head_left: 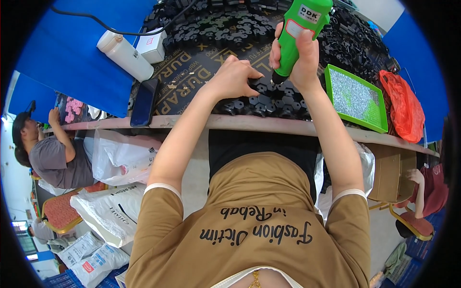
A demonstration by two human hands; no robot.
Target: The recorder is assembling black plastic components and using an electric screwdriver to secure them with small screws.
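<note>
My right hand (305,62) is wrapped round a green electric screwdriver (294,43). The tool's dark tip points down, close above small black plastic parts (261,103) near the table's front edge. My left hand (231,79) reaches over those parts from the left, thumb and forefinger apart, nearest to a black part just left of the tool's tip. Whether its fingertips touch that part I cannot tell. To the right of my right hand lies a green tray (383,113) with many small silvery screws (353,91) in it.
Heaps of black parts (211,31) cover the table's far side. A white bottle (126,56), a white box (151,46) and a phone (144,102) stand or lie at left. A red plastic bag (404,108) lies right of the tray. Other people sit on both sides.
</note>
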